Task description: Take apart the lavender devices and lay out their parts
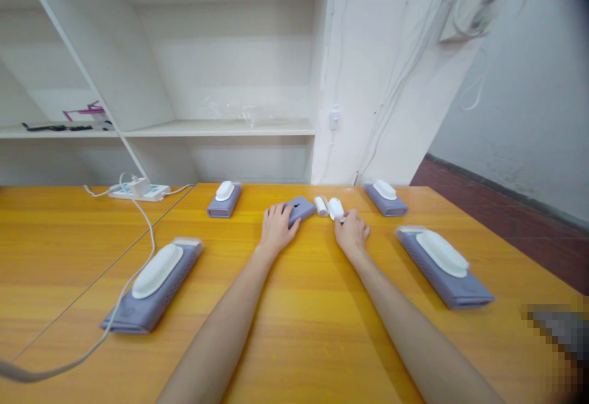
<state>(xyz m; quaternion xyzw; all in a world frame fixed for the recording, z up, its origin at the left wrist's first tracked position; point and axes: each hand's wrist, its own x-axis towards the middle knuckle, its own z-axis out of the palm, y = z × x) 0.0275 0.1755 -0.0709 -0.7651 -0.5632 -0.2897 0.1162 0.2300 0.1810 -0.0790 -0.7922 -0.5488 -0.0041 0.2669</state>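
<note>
My left hand (276, 227) is closed around the near left end of a flat purple-grey block (302, 208) that has a small dark mark on its top. The block lies on the wooden table, turned at an angle. With its fingertips, my right hand (352, 233) grips the lower edge of a small white rounded piece (336, 208). A short white cylinder (321, 206) stands or lies between that piece and the block; which one I cannot tell. The fingers of my right hand are partly hidden behind the hand.
Purple-grey cases with white oval tops sit at back left (224, 200), back right (385, 198), front left (154, 284) and front right (444, 267). A white cable (150, 232) runs from a power strip (140, 191) across the table's left. White shelving (221, 128) rises behind.
</note>
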